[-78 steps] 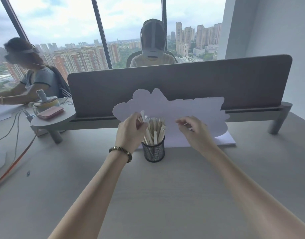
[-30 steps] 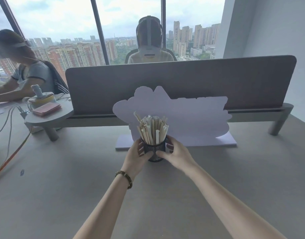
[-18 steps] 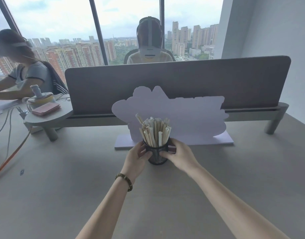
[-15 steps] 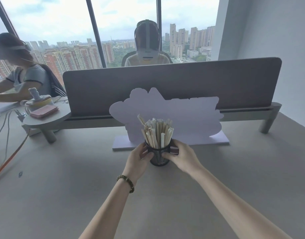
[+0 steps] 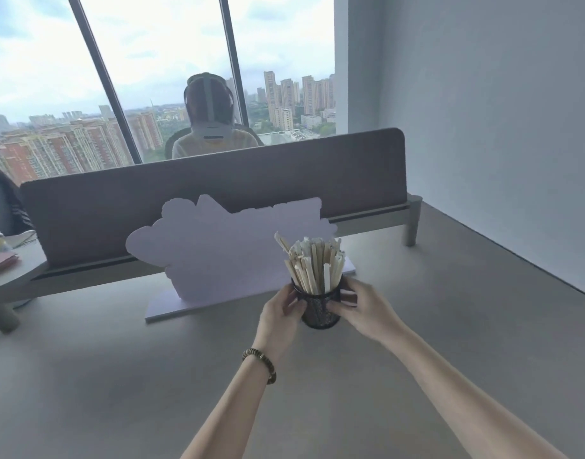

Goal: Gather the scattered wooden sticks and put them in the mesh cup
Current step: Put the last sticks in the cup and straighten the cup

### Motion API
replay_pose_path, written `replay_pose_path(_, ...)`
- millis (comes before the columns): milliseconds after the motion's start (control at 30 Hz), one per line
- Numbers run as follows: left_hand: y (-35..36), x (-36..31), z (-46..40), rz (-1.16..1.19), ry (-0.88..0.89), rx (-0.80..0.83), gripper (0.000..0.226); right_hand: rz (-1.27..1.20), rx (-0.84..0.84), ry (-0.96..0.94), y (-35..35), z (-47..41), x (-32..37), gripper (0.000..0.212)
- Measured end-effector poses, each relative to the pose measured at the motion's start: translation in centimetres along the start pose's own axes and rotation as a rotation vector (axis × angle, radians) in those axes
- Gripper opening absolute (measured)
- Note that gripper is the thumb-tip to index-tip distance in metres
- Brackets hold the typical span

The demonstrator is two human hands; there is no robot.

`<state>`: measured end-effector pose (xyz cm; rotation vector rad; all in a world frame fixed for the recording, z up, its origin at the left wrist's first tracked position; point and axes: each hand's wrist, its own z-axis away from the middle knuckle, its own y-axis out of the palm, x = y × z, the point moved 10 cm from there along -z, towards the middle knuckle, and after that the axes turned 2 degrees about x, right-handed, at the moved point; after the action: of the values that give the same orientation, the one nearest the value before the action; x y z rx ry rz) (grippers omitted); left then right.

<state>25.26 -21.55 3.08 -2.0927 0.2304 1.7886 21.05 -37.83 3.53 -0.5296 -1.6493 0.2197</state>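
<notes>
A black mesh cup (image 5: pixel 319 309) stands upright on the grey desk, packed with several pale wooden sticks (image 5: pixel 314 265) that fan out above its rim. My left hand (image 5: pixel 279 314), with a bead bracelet at the wrist, presses against the cup's left side. My right hand (image 5: pixel 362 309) wraps the cup's right side. Both hands hold the cup between them. I see no loose sticks on the desk.
A lilac cut-out board (image 5: pixel 225 246) stands on its base just behind and left of the cup. A grey desk divider (image 5: pixel 218 187) runs behind it, with a person seated beyond. A wall (image 5: pixel 499 127) bounds the desk on the right. A round side shelf (image 5: pixel 9 276) sits far left.
My hands dropped from the stick tops to grip the cup on both sides. The view has since swung right, so the cup now sits right of the board's middle.
</notes>
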Motion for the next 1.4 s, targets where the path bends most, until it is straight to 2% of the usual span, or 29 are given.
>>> replay_pose_path(267, 10.4, -0.7, -2.8, 0.083, -0.046, 0.104, 0.036, -0.010, -0.104, 0.086, -8.5, 1.7, -5.0, 0.047)
replay_pose_path(567, 19.2, -0.1, -6.1, 0.173, -0.094, 0.174, 0.036, 0.043, -0.213, 0.156, -15.9, 2.3, -9.6, 0.042)
replay_pose_path(933, 24.5, -0.7, -8.7, 0.039, -0.037, 0.207, 0.045, -0.001, -0.335, 0.160, -19.8, 1.1, -12.8, 0.041)
replay_pose_path(1133, 25.7, 0.0, -9.9, -0.085, -0.025, 0.210, 0.052, -0.018, -0.349, 0.169, -20.5, 0.5, -13.6, 0.041)
replay_pose_path(1400, 27.1, 0.2, -9.8, -0.099, 0.013, 0.274, 0.079, -0.060, -0.384, 0.173, -20.5, 0.5, -14.4, 0.041)
